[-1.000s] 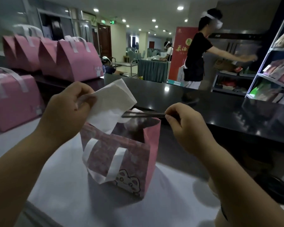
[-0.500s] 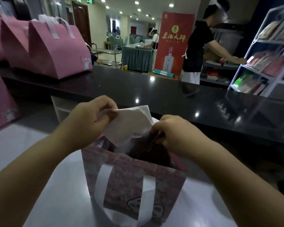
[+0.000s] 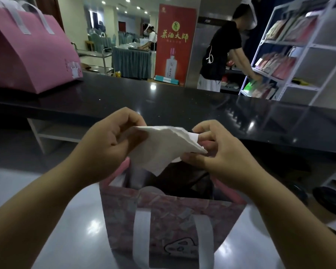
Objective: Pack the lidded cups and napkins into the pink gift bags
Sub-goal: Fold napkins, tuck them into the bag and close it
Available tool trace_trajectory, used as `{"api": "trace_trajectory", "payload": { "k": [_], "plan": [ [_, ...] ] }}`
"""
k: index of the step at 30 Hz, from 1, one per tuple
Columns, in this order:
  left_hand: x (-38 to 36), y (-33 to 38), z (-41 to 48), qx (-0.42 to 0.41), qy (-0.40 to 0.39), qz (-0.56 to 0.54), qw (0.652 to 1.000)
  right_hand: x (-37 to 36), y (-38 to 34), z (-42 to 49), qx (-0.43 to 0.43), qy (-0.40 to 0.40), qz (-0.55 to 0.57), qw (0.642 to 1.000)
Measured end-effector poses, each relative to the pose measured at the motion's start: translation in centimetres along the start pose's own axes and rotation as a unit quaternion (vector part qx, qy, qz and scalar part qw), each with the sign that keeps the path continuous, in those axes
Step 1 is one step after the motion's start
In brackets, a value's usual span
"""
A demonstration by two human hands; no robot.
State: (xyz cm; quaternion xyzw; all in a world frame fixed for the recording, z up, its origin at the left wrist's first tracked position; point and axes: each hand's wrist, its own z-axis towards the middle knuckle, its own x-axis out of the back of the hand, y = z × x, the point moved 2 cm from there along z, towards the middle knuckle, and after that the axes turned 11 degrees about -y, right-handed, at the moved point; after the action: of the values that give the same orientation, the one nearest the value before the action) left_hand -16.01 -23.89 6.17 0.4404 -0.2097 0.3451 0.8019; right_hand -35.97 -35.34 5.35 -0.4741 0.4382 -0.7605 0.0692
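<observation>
A white napkin [image 3: 163, 146], centre frame, is held just above the open mouth of a pink gift bag [image 3: 163, 220], apparently so it can go straight in. The left hand [image 3: 113, 144] pinches one edge and the right hand [image 3: 217, 154] the opposite corner. The bag stands upright on the grey tabletop [image 3: 47, 220], lower centre, its inside too dark to read. A closed pink bag [image 3: 27, 55] sits upper left on the black counter [image 3: 182, 105]
</observation>
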Motion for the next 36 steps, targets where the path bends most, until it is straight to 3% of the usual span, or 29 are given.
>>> {"api": "trace_trajectory", "payload": {
  "k": [4,9,13,16,18,21,25,28,30,33,36],
  "plan": [
    [0.4,-0.1,0.2,-0.022,-0.011,-0.034,0.999,-0.8,-0.4,-0.4,0.038,-0.009,0.061,0.997],
    [0.2,-1.0,0.3,-0.033,-0.045,-0.061,0.997,-0.8,-0.6,-0.7,0.037,0.034,0.110,0.993],
    [0.0,-2.3,0.1,0.025,-0.143,-0.116,0.983,0.0,-0.8,-1.2,-0.010,0.011,0.081,0.997],
    [-0.7,-3.8,-0.1,0.068,-0.231,0.018,0.970,1.1,-1.0,-1.6,-0.040,0.003,0.020,0.999],
    [-1.0,-4.6,-0.2,0.069,-0.243,0.097,0.963,1.9,-1.3,-1.9,-0.037,0.035,-0.017,0.999],
    [-0.9,-5.0,0.1,0.065,-0.217,0.093,0.970,2.4,-1.8,-2.2,-0.017,0.069,-0.029,0.997],
    [-0.7,-5.0,0.6,0.061,-0.187,0.110,0.974,1.4,-1.8,-2.0,-0.046,0.015,-0.119,0.992],
    [-1.0,-5.3,0.5,0.060,-0.163,0.121,0.977,0.1,-1.9,-1.2,-0.067,-0.052,-0.243,0.966],
    [-1.0,-5.5,0.3,0.058,-0.156,0.117,0.979,-0.8,-1.9,-0.3,-0.068,-0.092,-0.350,0.930],
    [-1.1,-5.6,0.1,0.047,-0.156,0.119,0.979,-1.9,-1.4,1.5,-0.042,-0.093,-0.468,0.878],
    [-1.1,-5.8,-0.2,0.038,-0.153,0.133,0.978,-2.9,-0.9,3.0,-0.022,-0.082,-0.512,0.855]
  ]
}}
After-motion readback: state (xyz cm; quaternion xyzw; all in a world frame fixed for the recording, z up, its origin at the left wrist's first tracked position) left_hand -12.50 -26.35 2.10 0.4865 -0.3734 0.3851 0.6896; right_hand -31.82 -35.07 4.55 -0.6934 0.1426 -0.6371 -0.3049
